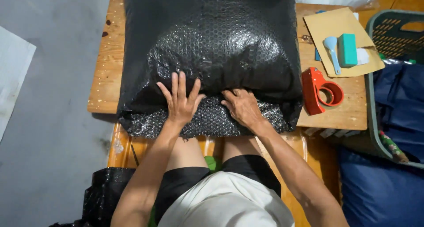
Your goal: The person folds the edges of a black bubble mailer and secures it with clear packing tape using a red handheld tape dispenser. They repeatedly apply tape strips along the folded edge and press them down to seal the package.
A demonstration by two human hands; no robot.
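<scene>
A large parcel wrapped in black bubble wrap (212, 54) is laid across the wooden worktop (106, 76). Its near edge is pressed flat by the left hand (180, 103), fingers spread and released, and by the right hand (243, 107), fingers bent onto the wrap. At three o'clock a red tape dispenser (319, 92) is seen.

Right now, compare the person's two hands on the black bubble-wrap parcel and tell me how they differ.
The left hand lies flat with fingers spread wide, pointing up the black bubble-wrap parcel; the right hand has its fingers curled and closer together. The left hand reaches onto the upper fold, while the right hand sits lower, at the fold's edge. Both press on the parcel's near end, side by side.
</scene>
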